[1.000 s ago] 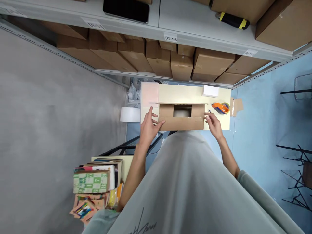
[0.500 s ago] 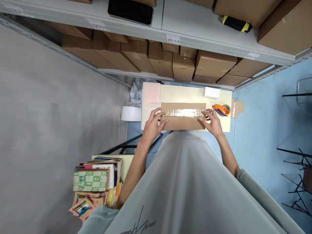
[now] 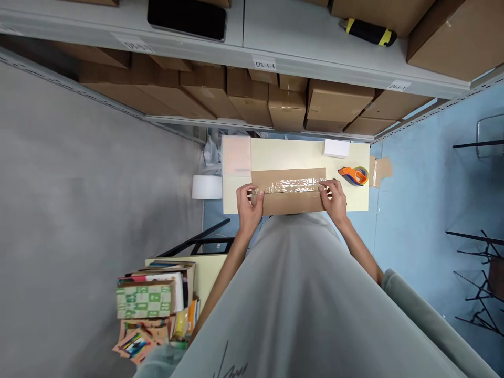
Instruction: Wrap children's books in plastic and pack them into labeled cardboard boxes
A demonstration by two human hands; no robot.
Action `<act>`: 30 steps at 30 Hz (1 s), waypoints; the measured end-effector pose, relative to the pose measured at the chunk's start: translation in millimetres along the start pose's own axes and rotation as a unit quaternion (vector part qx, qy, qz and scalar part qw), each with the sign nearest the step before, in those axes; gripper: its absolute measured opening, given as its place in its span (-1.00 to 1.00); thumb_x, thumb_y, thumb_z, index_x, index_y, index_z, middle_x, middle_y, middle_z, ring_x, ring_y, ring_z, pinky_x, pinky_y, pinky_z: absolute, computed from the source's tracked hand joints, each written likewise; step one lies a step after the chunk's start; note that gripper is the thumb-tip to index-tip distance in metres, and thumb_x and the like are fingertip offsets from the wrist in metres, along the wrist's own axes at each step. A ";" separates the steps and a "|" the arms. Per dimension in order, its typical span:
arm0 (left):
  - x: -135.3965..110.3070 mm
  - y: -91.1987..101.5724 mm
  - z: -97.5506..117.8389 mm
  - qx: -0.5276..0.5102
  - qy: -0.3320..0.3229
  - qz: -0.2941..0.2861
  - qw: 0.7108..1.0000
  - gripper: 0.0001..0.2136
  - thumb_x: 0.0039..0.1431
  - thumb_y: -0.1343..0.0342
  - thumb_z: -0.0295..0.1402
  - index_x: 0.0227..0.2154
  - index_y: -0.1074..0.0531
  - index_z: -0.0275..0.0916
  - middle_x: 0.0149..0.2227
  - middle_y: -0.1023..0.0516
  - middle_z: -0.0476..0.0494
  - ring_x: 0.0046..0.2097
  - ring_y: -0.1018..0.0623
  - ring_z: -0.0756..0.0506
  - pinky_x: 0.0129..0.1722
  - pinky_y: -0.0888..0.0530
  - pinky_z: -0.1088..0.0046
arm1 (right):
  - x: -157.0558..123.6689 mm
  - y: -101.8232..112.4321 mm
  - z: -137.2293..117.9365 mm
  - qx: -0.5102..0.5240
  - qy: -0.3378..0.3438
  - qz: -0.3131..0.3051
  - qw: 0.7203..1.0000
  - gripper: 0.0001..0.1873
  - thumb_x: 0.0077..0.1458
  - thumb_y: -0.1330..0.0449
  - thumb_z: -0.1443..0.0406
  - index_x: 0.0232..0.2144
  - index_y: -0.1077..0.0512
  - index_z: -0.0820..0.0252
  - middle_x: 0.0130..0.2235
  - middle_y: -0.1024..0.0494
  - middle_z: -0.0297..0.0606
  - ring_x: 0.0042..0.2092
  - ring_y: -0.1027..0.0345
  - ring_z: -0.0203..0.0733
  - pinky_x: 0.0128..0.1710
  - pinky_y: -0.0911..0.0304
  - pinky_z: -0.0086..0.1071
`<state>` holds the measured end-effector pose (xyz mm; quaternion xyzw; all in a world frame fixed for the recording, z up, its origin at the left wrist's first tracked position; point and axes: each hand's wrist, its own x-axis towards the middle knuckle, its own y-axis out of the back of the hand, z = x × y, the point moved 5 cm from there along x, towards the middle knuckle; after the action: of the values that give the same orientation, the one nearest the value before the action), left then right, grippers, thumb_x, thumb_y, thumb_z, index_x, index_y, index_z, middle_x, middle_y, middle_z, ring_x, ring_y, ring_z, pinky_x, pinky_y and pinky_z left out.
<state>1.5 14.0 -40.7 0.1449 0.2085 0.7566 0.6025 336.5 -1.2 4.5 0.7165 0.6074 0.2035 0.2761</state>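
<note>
A long brown cardboard box (image 3: 291, 202) lies on a pale yellow table (image 3: 283, 152), its flaps closed, with a strip of clear tape (image 3: 293, 184) along the top seam. My left hand (image 3: 249, 203) grips the box's left end, fingers curled over the edge. My right hand (image 3: 334, 198) holds the right end, fingers bent over the top by the tape's end. An orange tape dispenser (image 3: 354, 175) sits just right of the box, beyond my right hand.
A white pad (image 3: 336, 147) and a pink sheet (image 3: 236, 152) lie on the table. Shelves behind hold several cardboard boxes (image 3: 287, 107), a black tablet (image 3: 187, 18) and a black-and-yellow tool (image 3: 364, 31). A box of books (image 3: 151, 299) stands at lower left.
The box was open with its flaps up; now the flaps are shut and the taped seam faces up. Both hands moved from the flaps to the box's ends.
</note>
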 end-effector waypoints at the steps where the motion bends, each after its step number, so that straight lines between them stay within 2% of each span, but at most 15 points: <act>1: -0.9 -3.1 -5.5 -0.010 0.023 0.005 1.000 -0.49 0.46 -0.26 0.08 0.24 -0.44 -0.14 0.17 -0.56 -0.30 0.19 -0.59 -0.22 0.24 -0.56 0.19 | 0.2 -1.5 6.1 -0.001 -0.020 -0.003 1.000 -0.41 0.55 -0.08 -0.19 0.20 -0.59 0.04 0.13 -0.62 -0.03 -0.05 -0.60 -0.03 -0.07 -0.66 -0.11; 4: 0.3 -13.9 -18.5 -0.046 0.081 -0.001 0.996 -0.27 0.43 -0.28 0.16 0.47 -0.31 -0.12 0.24 -0.57 -0.30 0.28 -0.58 -0.23 0.39 -0.50 0.17 | 2.6 -8.2 25.2 0.008 -0.094 -0.024 0.995 -0.19 0.53 -0.01 -0.27 0.47 -0.36 0.13 0.18 -0.65 0.06 0.03 -0.62 0.08 0.06 -0.63 -0.01; 7: 8.6 -22.9 -21.1 -0.083 0.085 -0.069 0.991 -0.30 0.47 -0.16 0.25 0.44 -0.43 -0.09 0.31 -0.60 -0.31 0.40 -0.56 -0.29 0.53 -0.40 0.05 | 6.6 -18.9 32.0 0.027 -0.112 -0.076 0.990 -0.10 0.55 0.18 -0.29 0.58 -0.27 0.10 0.38 -0.57 0.07 0.34 -0.52 0.19 0.40 -0.43 0.11; 10: 19.4 -21.7 -23.1 -0.106 0.091 -0.105 0.985 -0.28 0.44 -0.16 0.30 0.41 -0.48 -0.08 0.36 -0.61 -0.31 0.45 -0.54 -0.32 0.57 -0.37 -0.03 | 11.0 -27.6 30.5 0.033 -0.110 -0.108 0.988 -0.03 0.53 0.26 -0.34 0.61 -0.26 0.07 0.47 -0.50 0.00 0.50 -0.36 0.24 0.56 -0.21 0.17; 16: 33.8 -21.2 -30.8 -0.121 0.107 -0.099 0.982 -0.23 0.38 -0.21 0.34 0.42 -0.48 -0.08 0.41 -0.59 -0.29 0.45 -0.56 -0.34 0.57 -0.38 -0.06 | 21.6 -32.0 33.0 0.047 -0.105 -0.119 0.986 0.05 0.49 0.25 -0.40 0.65 -0.20 0.09 0.49 -0.49 -0.01 0.53 -0.33 0.24 0.62 -0.10 0.19; 22: 25.0 -23.9 -26.3 -0.100 0.095 -0.105 0.985 -0.26 0.42 -0.19 0.31 0.43 -0.46 -0.08 0.41 -0.59 -0.29 0.46 -0.55 -0.32 0.57 -0.38 -0.04 | 12.5 -23.7 37.9 0.074 -0.099 -0.140 0.982 -0.01 0.51 0.20 -0.38 0.66 -0.17 0.02 0.58 -0.37 -0.14 0.59 -0.23 0.12 0.64 -0.09 0.07; 25: 16.4 -20.7 -28.1 -0.101 0.098 -0.106 0.984 -0.24 0.39 -0.19 0.34 0.41 -0.47 -0.08 0.41 -0.59 -0.29 0.45 -0.56 -0.32 0.56 -0.40 -0.02 | 1.4 -26.3 34.7 0.061 -0.097 -0.125 0.985 -0.01 0.53 0.25 -0.35 0.66 -0.16 0.07 0.57 -0.38 -0.08 0.59 -0.24 0.09 0.64 -0.08 0.05; 30: 11.6 -14.5 -38.6 -0.122 0.131 -0.102 0.979 -0.17 0.31 -0.21 0.41 0.37 -0.50 -0.12 0.37 -0.62 -0.32 0.41 -0.59 -0.36 0.52 -0.45 -0.06 | -9.1 -36.6 29.0 0.044 -0.102 -0.099 0.989 -0.04 0.54 0.27 -0.34 0.62 -0.22 0.06 0.47 -0.49 0.01 0.52 -0.34 0.14 0.57 -0.22 0.15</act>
<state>-7.0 22.6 -81.8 -0.0520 0.2054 0.7230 0.6575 325.3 -10.5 -40.8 0.6814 0.6522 0.0738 0.3238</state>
